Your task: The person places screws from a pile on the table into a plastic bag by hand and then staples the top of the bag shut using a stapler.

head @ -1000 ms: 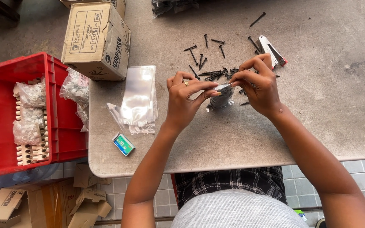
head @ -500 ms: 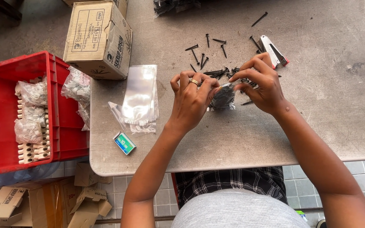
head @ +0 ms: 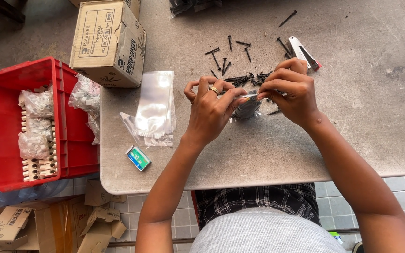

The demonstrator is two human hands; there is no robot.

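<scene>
Between both hands sits a small clear plastic bag (head: 247, 108) filled with black screws, resting on the grey table (head: 277, 145). My left hand (head: 210, 110), with a ring on one finger, pinches the bag's top edge from the left. My right hand (head: 290, 91) pinches the same edge from the right, fingers curled over it. Loose black screws (head: 230, 61) lie scattered just beyond the hands. A stapler (head: 304, 52) with a red end lies behind my right hand.
A stack of empty clear bags (head: 153, 108) lies left of the hands, with a small green staple box (head: 137, 158) near the table's front edge. A cardboard box (head: 107, 43) stands at the back left. A red crate (head: 5, 131) of bagged white parts sits off the table's left side.
Both hands shifted slightly along the bag's top edge, with the left hand's fingers closing over it. The bag stays in the same spot on the table.
</scene>
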